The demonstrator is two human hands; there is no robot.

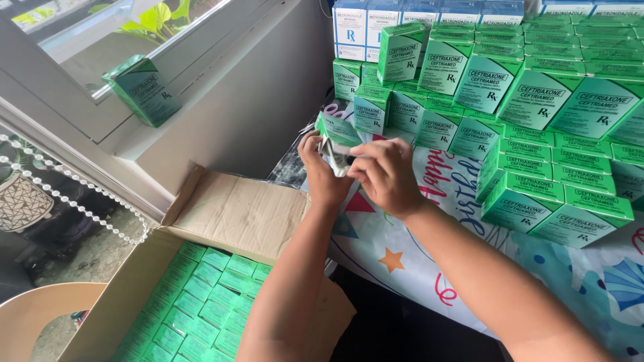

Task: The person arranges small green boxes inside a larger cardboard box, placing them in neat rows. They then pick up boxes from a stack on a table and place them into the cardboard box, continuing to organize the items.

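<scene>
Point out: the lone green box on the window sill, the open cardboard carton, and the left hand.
lone green box (143, 89), head view, on its printed front face.
open cardboard carton (236, 211), head view, on the bare raised flap.
left hand (322, 173), head view, on the back of the hand.

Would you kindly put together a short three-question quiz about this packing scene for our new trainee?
1. True or false: both hands, left hand and right hand, are together on one small green box and a crinkled clear wrapper.
2. Where does the open cardboard carton of green boxes sit? A) to the person's left, below the table edge B) on top of the stacked boxes C) on the window ledge
3. Fill in: one lone green box stands on the window ____.

Key: 1 true; 2 A; 3 ledge.
</scene>
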